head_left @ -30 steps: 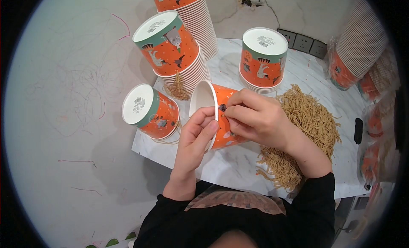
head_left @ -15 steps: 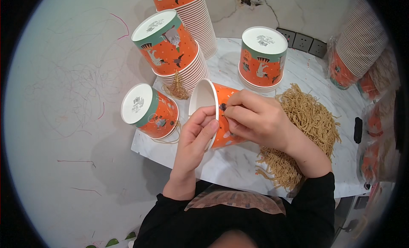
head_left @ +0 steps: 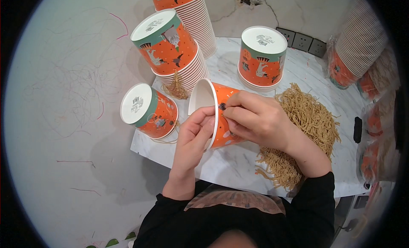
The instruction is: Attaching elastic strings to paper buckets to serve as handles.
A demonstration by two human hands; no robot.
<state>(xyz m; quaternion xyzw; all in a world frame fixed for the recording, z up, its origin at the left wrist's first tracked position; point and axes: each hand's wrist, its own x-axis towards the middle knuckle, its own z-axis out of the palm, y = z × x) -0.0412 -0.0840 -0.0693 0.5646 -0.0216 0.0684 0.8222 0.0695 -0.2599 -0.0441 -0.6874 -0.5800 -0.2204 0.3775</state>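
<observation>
A large orange paper bucket (head_left: 223, 94) lies tipped on its side between my hands, its white mouth facing left. My left hand (head_left: 191, 141) grips the bucket's near rim, with its fingertips reaching inside. The fingers of my right hand (head_left: 260, 118) are pinched together against the printed outer wall, close to the rim. Whatever lies between those fingertips is hidden. Beside my right forearm spreads a heap of thin tan cords (head_left: 309, 116), partly under the arm.
Upside-down bucket stacks stand at the back left (head_left: 174, 47) and back right (head_left: 264, 60). Another upturned bucket (head_left: 149, 111), with a cord loop beside it, sits by the table's left edge. Cords (head_left: 175, 87) hang on the left stack. Wrapped buckets (head_left: 358, 47) and wall sockets (head_left: 302, 42) lie beyond.
The left thumb has shifted slightly at the bucket's rim. My right hand keeps its pinch in nearly the same place, and the bucket has barely moved.
</observation>
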